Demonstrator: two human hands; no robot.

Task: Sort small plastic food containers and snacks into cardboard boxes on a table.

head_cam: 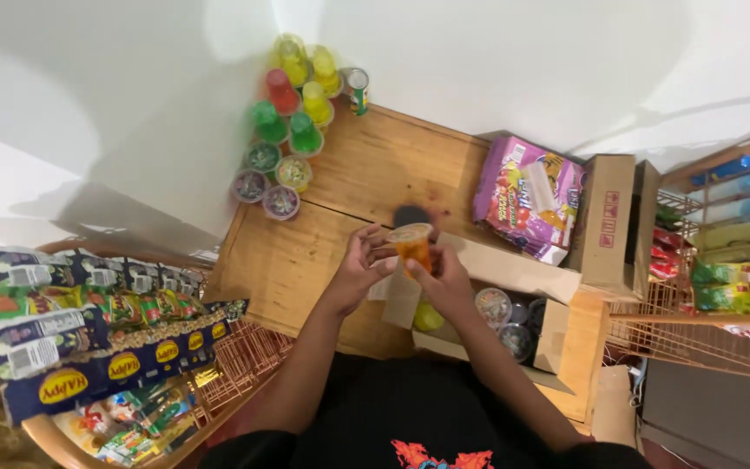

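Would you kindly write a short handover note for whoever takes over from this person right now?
Left hand and right hand: both hold one orange jelly cup above the wooden shelf.
Done: a cluster of coloured cups stands at the shelf's back corner, beside a small can.
Left: more cups lie in the open cardboard box; the orange one is not yet set down.
A pink snack bag lies on the shelf.
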